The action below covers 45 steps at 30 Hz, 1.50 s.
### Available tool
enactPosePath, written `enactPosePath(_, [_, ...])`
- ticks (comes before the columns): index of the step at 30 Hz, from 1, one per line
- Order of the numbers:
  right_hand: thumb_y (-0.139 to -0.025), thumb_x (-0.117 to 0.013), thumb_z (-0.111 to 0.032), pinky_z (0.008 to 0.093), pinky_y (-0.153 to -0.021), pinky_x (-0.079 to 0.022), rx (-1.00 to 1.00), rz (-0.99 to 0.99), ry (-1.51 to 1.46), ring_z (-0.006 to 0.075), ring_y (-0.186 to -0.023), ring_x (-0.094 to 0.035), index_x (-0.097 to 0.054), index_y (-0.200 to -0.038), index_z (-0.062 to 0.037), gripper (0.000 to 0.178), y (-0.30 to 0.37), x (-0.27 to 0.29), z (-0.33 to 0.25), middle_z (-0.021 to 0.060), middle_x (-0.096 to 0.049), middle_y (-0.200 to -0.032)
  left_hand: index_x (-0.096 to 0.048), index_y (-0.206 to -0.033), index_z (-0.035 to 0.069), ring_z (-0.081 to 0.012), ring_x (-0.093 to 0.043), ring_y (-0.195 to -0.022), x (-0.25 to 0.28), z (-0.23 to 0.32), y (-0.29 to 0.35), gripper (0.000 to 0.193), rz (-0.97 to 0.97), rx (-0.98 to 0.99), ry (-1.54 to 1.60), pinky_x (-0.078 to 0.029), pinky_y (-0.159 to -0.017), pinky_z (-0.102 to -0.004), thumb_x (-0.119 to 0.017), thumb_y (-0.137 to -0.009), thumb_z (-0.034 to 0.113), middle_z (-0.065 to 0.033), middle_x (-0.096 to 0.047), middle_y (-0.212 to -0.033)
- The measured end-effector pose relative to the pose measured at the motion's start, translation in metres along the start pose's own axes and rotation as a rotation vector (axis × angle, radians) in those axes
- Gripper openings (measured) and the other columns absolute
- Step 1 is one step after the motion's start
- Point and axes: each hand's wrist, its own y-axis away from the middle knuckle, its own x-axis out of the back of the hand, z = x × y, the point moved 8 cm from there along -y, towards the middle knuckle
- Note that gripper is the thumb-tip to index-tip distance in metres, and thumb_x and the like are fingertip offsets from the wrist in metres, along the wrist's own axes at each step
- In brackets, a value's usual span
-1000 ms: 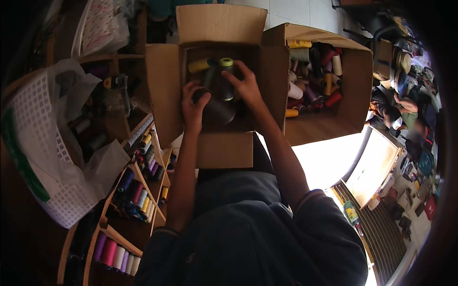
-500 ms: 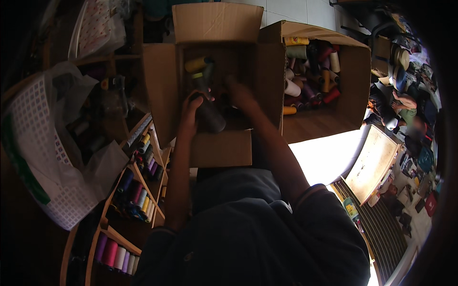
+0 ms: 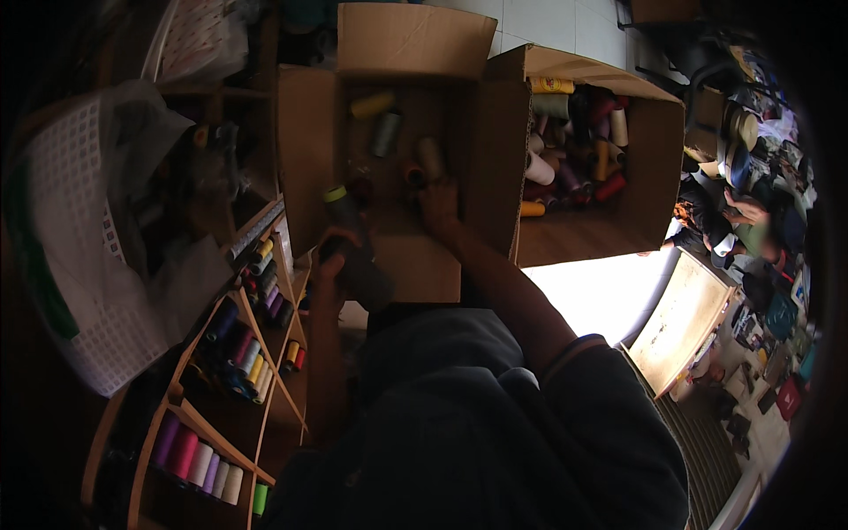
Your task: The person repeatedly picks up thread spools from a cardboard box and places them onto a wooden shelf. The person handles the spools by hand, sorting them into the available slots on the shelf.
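Note:
My left hand [image 3: 334,252] is closed round dark grey thread spools, a thick one [image 3: 367,276] nearest me and one with a yellow-green end [image 3: 336,196] beyond it. It holds them over the near left corner of an open cardboard box [image 3: 415,276]. Inside that box, my right hand [image 3: 439,208] has its fingers curled at a dark spool with an orange end [image 3: 413,175]; shadow hides part of the grip. Just beyond its fingertips lies a tan spool [image 3: 430,157]. Farther back in the box are a grey spool [image 3: 385,133] and a yellow spool [image 3: 372,105].
A second cardboard box [image 3: 609,231] on the right holds many mixed spools. Wooden shelves [image 3: 221,442] with coloured spools stand at the left, below a white plastic bag [image 3: 84,221]. A wooden board [image 3: 689,322] and people [image 3: 746,216] are farther right.
My left hand has drawn the dark grey spools out of the box, toward me and left. My right hand has come lower in the box, beside the orange-ended spool.

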Motion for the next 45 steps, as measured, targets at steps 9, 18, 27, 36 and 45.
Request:
enactPosePath(9, [-0.084,-0.059,-0.023,0.0404,-0.072,-0.052,-0.119,0.242,-0.161,0.0277,-0.098,-0.060,-0.064,-0.109,-0.0110,0.029,0.027,0.040,0.013,0.0110,-0.063,-0.102,-0.057,-0.094,0.003,-0.0266,-0.054,-0.112,0.010,-0.004,0.023,0.056,0.023,-0.048,-0.077,-0.043,-0.095,-0.0358,-0.069,-0.066,0.049,-0.0205,-0.051,-0.129])
enactPosePath(18, [-0.076,-0.067,-0.025,0.0448,-0.082,-0.048,0.139,0.434,-0.485,0.0318,-0.102,-0.057,-0.060,-0.109,-0.0125,0.036,0.061,0.129,0.039,0.0140,-0.060,-0.106,-0.055,-0.094,0.002,-0.0313,-0.049,-0.120,0.015,-0.010,0.021,0.055,0.006,-0.137,0.082,-0.039,-0.102,-0.0428,-0.068,-0.069,0.049,-0.0259,-0.047,-0.130])
enactPosePath(27, [-0.077,-0.067,-0.028,0.0374,-0.086,-0.047,0.348,0.338,-1.174,0.0309,-0.097,-0.058,-0.062,-0.110,-0.0044,0.041,0.017,0.123,0.043,0.0182,-0.059,-0.107,-0.052,-0.095,0.003,-0.0330,-0.045,-0.124,0.008,-0.001,0.003,0.053,-0.055,-0.185,0.187,-0.037,-0.105,-0.0464,-0.064,-0.074,0.050,-0.0254,-0.044,-0.129])
enactPosePath(36, [-0.085,-0.061,-0.030,0.0381,-0.079,-0.051,0.275,0.174,-1.719,0.0261,-0.090,-0.064,-0.058,-0.106,-0.0026,0.034,-0.058,0.071,0.005,0.0154,-0.065,-0.097,-0.055,-0.096,0.005,-0.0314,-0.055,-0.109,0.005,0.045,-0.030,0.054,-0.068,-0.268,0.101,-0.046,-0.090,-0.0406,-0.064,-0.072,0.052,-0.0216,-0.048,-0.127])
enactPosePath(45, [-0.074,-0.064,-0.025,0.0416,-0.073,-0.055,0.676,0.150,-0.195,0.0324,-0.085,-0.067,-0.068,-0.096,-0.0072,0.028,-0.057,0.061,-0.098,0.0175,-0.067,-0.095,-0.049,-0.098,0.003,-0.0324,-0.055,-0.107,0.012,0.066,-0.036,0.057,-0.060,-0.309,-0.002,-0.043,-0.095,-0.0405,-0.061,-0.077,0.054,-0.0215,-0.049,-0.121])
